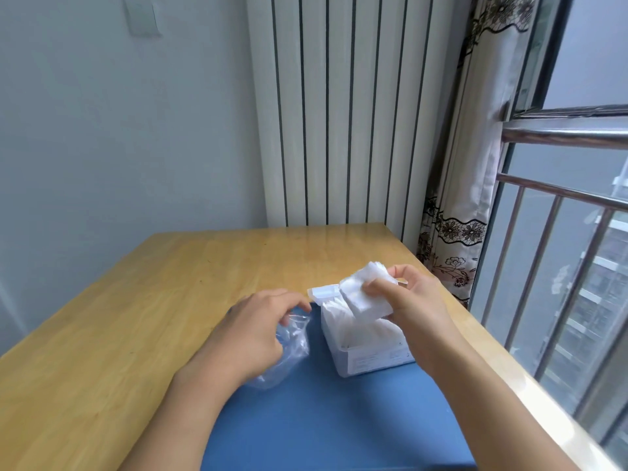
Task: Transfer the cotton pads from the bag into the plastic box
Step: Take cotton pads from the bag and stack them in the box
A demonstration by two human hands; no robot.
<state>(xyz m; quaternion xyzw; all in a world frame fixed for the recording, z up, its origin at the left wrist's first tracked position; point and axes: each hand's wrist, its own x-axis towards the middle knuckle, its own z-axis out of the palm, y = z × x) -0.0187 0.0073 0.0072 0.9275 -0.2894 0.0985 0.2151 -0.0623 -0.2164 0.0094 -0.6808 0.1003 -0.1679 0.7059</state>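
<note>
While the right hand (pixel 413 300) pinches a stack of white cotton pads (pixel 365 290) between thumb and fingers, that stack is held tilted just above the far end of the plastic box (pixel 363 338), at 2 o'clock from the frame centre. The box stands on a blue mat (pixel 323 419) and already contains upright rows of pads; its hinged lid (pixel 324 292) is folded back at the 11 o'clock corner of the box. The left hand (pixel 253 334), at 9 o'clock from the box, rests on the crumpled clear bag (pixel 292 348), fingers curled loosely around its upper edge; whether they are clamped on the film cannot be told. The bag lies partly on the mat and partly on the wooden table (pixel 136 317), just beside the box
</note>
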